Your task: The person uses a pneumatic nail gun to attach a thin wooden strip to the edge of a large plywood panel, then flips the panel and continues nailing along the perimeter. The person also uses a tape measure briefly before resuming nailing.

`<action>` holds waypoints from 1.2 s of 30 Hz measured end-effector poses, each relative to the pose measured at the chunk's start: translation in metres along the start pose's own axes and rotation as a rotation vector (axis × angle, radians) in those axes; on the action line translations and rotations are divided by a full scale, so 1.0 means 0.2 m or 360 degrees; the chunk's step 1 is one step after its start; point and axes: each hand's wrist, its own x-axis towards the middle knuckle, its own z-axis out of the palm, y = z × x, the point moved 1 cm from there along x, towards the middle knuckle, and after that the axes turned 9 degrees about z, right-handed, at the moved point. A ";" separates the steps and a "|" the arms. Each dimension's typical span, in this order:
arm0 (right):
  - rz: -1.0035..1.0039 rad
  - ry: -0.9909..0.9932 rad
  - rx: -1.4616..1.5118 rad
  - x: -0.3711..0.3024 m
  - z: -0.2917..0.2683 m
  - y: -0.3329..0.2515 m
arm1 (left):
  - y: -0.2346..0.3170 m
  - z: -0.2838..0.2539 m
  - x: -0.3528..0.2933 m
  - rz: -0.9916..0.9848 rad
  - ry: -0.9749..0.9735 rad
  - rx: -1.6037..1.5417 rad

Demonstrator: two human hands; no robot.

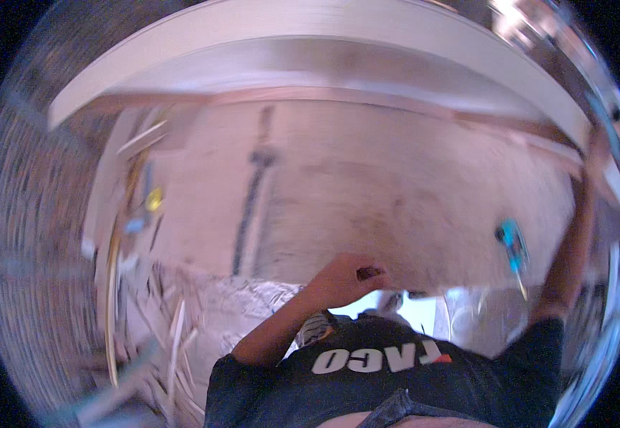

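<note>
A long pale board (338,20) spans the far side of the view, its ends bent by the lens. My right arm reaches far out along the right side, and my right hand (595,148) is closed at the board's right end; its fingers are blurred. My left hand (356,277) is close to my body, over the near edge of the wooden work surface (367,178). Its fingers are curled round, with a dark spot between them that I cannot make out.
A teal and black power tool (513,242) lies on the right of the surface. A long dark bar (251,203) with a crosspiece lies left of centre. A round yellow thing (154,200) is at the left edge. Several thin wood strips (176,328) stand lower left.
</note>
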 end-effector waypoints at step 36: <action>0.0770 -0.1534 -0.0185 -2.16 -0.44 0.71 | 1.35 0.89 1.58 0.0817 0.1168 -0.0973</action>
